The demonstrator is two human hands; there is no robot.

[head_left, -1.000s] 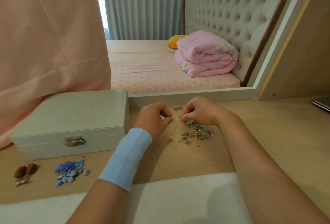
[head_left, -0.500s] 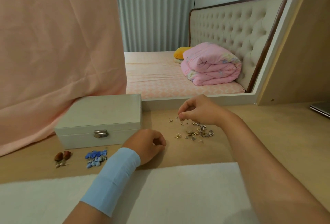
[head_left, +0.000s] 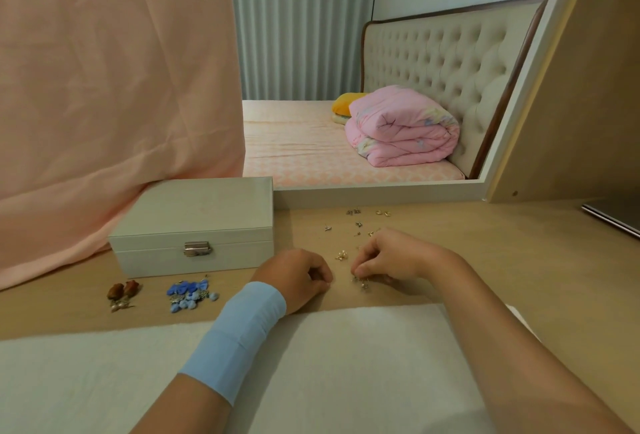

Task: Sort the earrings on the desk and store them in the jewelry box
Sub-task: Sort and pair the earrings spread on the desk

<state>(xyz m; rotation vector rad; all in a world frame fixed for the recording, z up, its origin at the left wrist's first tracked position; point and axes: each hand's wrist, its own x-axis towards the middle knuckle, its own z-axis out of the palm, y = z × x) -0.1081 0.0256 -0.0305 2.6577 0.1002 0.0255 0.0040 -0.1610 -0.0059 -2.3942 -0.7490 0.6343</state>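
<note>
The closed white jewelry box [head_left: 194, 226] stands on the wooden desk [head_left: 485, 260] at the left, latch facing me. In front of it lie a pair of brown earrings [head_left: 123, 291] and a pile of blue earrings [head_left: 188, 293]. Small gold and silver earrings [head_left: 356, 222] are scattered behind my hands, and a gold cluster [head_left: 341, 255] lies between them. My right hand [head_left: 391, 257] pinches a small metal earring [head_left: 360, 281] against the desk. My left hand [head_left: 294, 278], with a blue band on its wrist, rests on the desk with curled fingers; nothing shows in it.
A white cloth [head_left: 346, 364] covers the desk's near edge under my forearms. Pink fabric [head_left: 104, 87] hangs behind the box at the left. A mirror frame [head_left: 381, 189] runs along the desk's back. A flat grey device [head_left: 613, 219] lies at the far right.
My left hand has let go at the pile and drawn back toward me, curling up. My right hand has come down from the far side of the earrings to the near side.
</note>
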